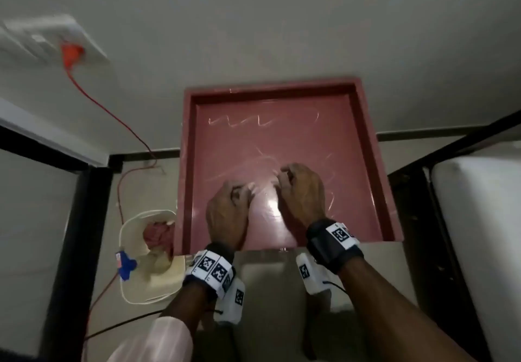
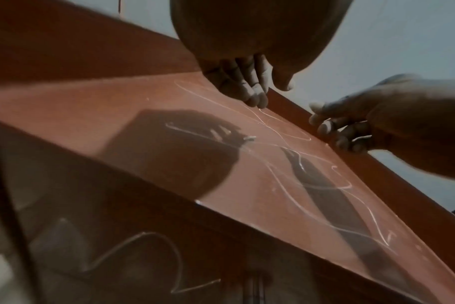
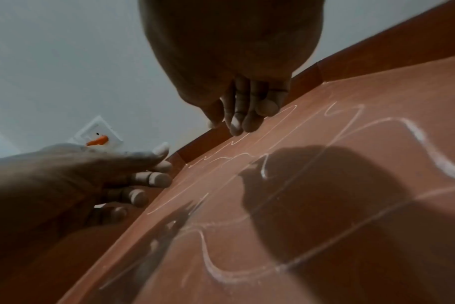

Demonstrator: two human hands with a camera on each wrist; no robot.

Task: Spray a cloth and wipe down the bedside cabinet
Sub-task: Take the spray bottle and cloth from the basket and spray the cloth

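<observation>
My fingers point(image 2: 249, 90) on both hands hang loosely curled and hold nothing; left hand point(image 1: 227, 212) and right hand point(image 1: 303, 192) hover side by side over the near half of the bedside cabinet point(image 1: 369, 141) top. The cloth point(image 1: 158, 233) lies in a basket point(image 1: 124, 291) on the floor, down to the left, with the spray bottle point(image 1: 125, 264) at its rim, so I judge my left hand the nearer for the reach.
</observation>
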